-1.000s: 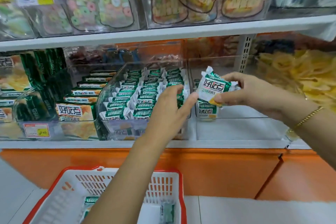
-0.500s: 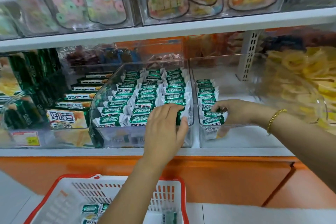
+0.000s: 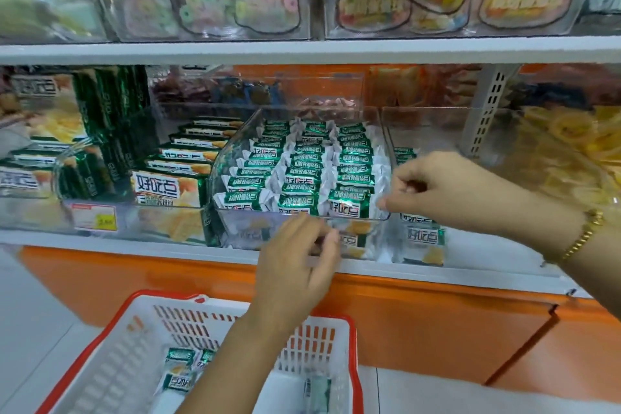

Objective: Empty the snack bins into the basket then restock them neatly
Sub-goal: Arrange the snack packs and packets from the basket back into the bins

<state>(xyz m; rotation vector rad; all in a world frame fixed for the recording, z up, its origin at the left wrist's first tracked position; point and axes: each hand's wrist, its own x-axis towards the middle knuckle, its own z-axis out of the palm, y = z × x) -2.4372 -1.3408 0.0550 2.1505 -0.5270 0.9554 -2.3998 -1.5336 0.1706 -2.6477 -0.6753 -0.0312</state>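
We are logging the restock as partway. The middle bin [image 3: 235, 232] is sitting full of neatly rowed snack packets [image 3: 299, 178]. The right bin [image 3: 477, 239] beside it is holding one row. Loose packets [image 3: 179, 380] are lying in the basket [image 3: 100, 363] below it. The left hand [image 3: 295, 272] and right hand [image 3: 447, 191] are curling at its front; grip unclear.

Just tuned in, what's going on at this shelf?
A person is restocking green snack packets. The middle clear bin is full, in neat rows. The right hand is at its front right corner and the left hand at its front wall; a grip isn't clear. The next bin right holds one row; a few packets lie in the basket.
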